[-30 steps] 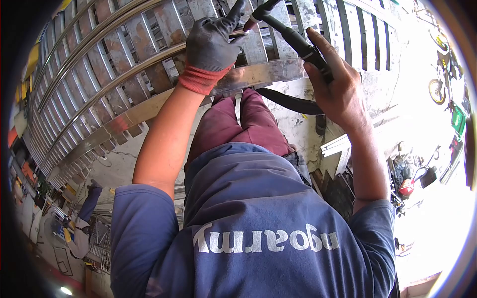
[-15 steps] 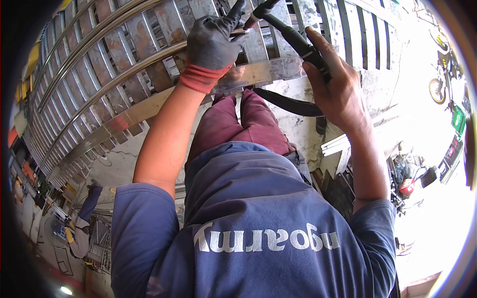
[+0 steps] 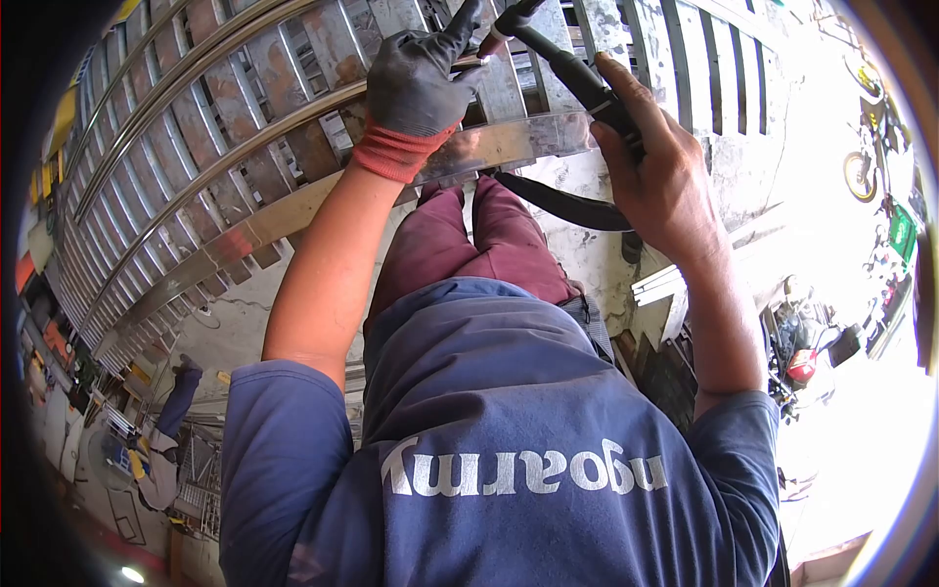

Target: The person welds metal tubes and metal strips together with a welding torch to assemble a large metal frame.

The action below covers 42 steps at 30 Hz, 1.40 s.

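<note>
A dark glove with a red cuff covers my left hand [image 3: 421, 83], which lies at the end of a thin metal tube [image 3: 323, 106] over a slatted metal frame [image 3: 499, 145]. Its index finger points up and its other fingers are bent round the tube's end. My bare right hand [image 3: 655, 166] is closed on the handle of a black welding torch [image 3: 579, 78]. The torch's reddish nozzle [image 3: 492, 43] is just beside my gloved fingertips. A thick black cable sleeve [image 3: 562, 203] hangs below the torch.
Long curved metal tubes [image 3: 186, 73] run over the slats at the left. Another person [image 3: 161, 460] is at the lower left, near a fan. Motorbikes [image 3: 863, 166] stand at the far right. White bars [image 3: 660, 284] and stacked scrap lie beside my right arm.
My right hand and the torch have shifted very slightly left. My left hand stays in place. At the lower left, the other person has moved slightly.
</note>
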### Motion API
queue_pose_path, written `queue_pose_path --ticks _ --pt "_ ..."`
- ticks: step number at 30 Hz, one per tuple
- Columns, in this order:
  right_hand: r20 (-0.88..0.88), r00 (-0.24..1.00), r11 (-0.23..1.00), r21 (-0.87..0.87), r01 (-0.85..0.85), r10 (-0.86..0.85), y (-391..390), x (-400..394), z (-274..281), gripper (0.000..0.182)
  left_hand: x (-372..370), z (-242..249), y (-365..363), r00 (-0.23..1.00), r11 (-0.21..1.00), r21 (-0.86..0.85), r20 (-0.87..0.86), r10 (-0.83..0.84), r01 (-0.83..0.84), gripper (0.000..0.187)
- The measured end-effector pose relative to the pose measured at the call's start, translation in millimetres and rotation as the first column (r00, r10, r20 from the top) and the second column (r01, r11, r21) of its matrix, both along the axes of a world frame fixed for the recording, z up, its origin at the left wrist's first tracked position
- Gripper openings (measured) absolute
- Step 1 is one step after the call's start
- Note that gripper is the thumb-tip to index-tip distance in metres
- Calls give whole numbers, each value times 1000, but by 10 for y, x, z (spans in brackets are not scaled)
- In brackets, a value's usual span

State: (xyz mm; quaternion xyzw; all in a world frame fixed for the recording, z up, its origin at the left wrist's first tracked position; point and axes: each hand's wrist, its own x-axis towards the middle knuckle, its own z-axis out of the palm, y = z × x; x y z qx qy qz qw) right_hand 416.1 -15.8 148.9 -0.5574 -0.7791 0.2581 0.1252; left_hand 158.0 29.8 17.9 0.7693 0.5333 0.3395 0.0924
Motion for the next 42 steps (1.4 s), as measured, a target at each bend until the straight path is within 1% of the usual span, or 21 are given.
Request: queue_pose_path --ticks 4,7,9,10,11,13,15,16,19,21,25,27,29,30,31,32,35,36,40,41,42 --pt "-18 1000 1000 -4 6 -6 2 -19 16 60 10 17 2 1000 1000 1 4 2 -2 87" --pt "27 999 999 -46 -18 19 28 -13 50 63 -44 -97 -21 1000 1000 -26 -14 -6 6 86" --pt "-6 998 993 -102 57 -58 19 -26 94 68 -138 -286 -52 1000 999 -21 -15 -26 26 86" --pt "-21 995 987 -131 94 -97 6 -30 116 70 -55 -369 2 999 987 152 24 40 -44 90" --pt "-12 992 986 -115 124 -126 -14 -14 137 73 -53 -428 -28 998 990 129 24 56 -59 87" --pt "-8 987 985 -59 162 -163 -54 75 129 77 -35 -211 -42 999 998 35 1 53 -53 81" --pt "-15 983 983 20 181 -181 -92 182 70 81 -41 -235 -34 999 996 74 9 48 -49 80" --pt "-11 980 980 24 198 -198 -118 217 68 81 -39 -249 -28 999 995 94 13 44 -45 79" --pt "6 962 962 -28 273 -273 -187 250 112 82 -24 -275 -17 997 992 112 55 56 -62 84" --pt "2 958 957 -37 288 -288 -232 292 84 81 -36 -250 -32 998 997 61 60 34 -38 85" --pt "9 959 959 17 285 -285 -261 322 52 81 -61 -257 -21 997 1000 -10 79 -21 22 86" --pt "-3 953 953 12 302 -302 -274 335 63 81 -132 -175 -6 996 994 82 30 -79 76 87" --pt "-37 950 950 11 311 -310 -286 360 68 81 -210 -126 -47 993 989 98 -21 -112 114 89" --pt "-52 948 949 10 314 -313 -294 374 72 81 -267 -107 -74 992 990 74 -50 -115 119 90" --pt "-48 947 948 3 319 -319 -307 389 71 81 -294 -93 -101 990 991 51 -78 -117 121 91" --pt "-45 945 946 -2 323 -323 -314 402 64 81 -298 -86 -114 991 992 38 -60 -120 122 95" --pt "-18 937 937 -52 346 -348 -316 397 104 80 -270 -66 -150 994 997 -77 -100 -40 32 96" --pt "-3 933 931 -75 358 -360 -323 391 127 80 -251 -57 -138 997 996 -83 -69 -40 34 97" --pt "-29 940 939 -61 338 -340 -326 410 149 79 -127 -87 -144 999 993 -104 27 -44 47 96" --pt "-37 945 945 -52 323 -325 -326 430 127 79 -107 -111 -165 998 993 -107 42 -44 49 96" --pt "-47 949 950 -42 310 -312 -331 442 115 79 -102 -118 -189 999 995 -98 9 -31 32 95"
